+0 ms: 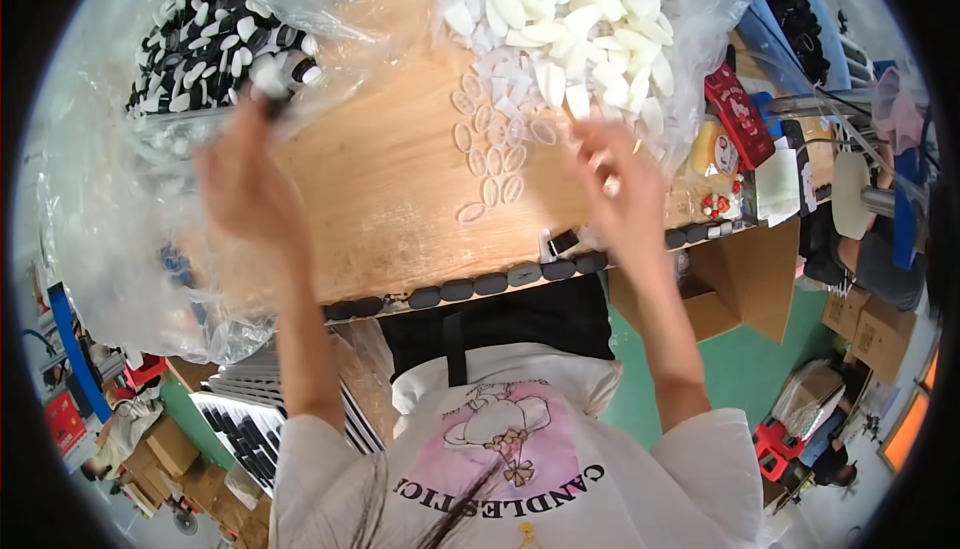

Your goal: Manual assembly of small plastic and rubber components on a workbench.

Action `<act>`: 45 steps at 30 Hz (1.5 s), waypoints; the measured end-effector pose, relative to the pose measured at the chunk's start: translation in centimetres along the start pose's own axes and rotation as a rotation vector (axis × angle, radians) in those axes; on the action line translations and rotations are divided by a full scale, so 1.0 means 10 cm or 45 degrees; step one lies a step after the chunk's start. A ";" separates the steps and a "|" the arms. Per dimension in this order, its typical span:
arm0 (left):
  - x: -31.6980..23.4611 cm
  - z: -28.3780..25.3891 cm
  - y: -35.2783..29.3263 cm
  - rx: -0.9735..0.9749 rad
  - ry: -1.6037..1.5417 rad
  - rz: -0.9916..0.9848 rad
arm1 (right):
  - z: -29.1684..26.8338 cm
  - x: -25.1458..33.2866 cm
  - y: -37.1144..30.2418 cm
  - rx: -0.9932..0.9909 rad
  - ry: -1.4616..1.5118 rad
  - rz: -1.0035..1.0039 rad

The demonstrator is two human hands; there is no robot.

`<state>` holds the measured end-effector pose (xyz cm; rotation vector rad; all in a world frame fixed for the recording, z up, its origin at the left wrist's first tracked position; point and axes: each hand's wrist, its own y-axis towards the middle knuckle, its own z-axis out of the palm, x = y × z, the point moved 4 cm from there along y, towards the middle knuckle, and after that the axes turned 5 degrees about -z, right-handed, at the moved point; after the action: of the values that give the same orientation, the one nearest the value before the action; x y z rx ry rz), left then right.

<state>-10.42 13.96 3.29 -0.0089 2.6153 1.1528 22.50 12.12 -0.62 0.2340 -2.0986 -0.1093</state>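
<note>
My left hand (240, 179) is raised at the left, smeared by motion, with its fingertips pinched on a small black-and-white piece (267, 84). Just behind it lies a heap of black-and-white oval pieces (195, 54) in clear plastic. At the right, my right hand (622, 184) has its fingers curled together beside a pile of cream-white oval pieces (590, 29). Something pale shows among those fingers, too blurred to name. Between the hands, several clear oval rings (495, 162) lie in loose rows on the wooden table (370, 179).
Dark oval pads (457, 290) line the table's front edge. A small black-and-white piece (563, 242) stands near that edge. To the right are a red box (738, 114), a blue bin (800, 39) and an open cardboard box (735, 294). Plastic sheeting (110, 219) covers the left side.
</note>
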 end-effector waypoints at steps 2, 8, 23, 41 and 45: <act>0.31 0.13 0.61 0.038 -0.376 -0.202 | -0.06 -0.19 0.34 -0.043 -0.155 -0.039; -0.41 0.26 0.22 0.476 -0.493 -0.028 | 0.01 -0.39 0.56 0.082 -0.169 -0.088; -1.61 0.47 -1.20 1.225 -1.047 -0.312 | -0.15 -0.33 0.42 -0.008 -0.173 -0.095; -1.32 -0.08 -1.38 0.765 -2.247 -1.382 | 0.02 0.94 -0.73 -0.306 0.243 -0.194; -1.31 -0.14 -1.38 0.716 -2.082 -1.335 | 0.04 0.97 -0.73 -0.298 0.252 -0.194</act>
<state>3.40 2.20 -2.40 -0.1936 0.9967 -0.1283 18.21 2.93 6.02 0.2525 -1.8511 -0.4041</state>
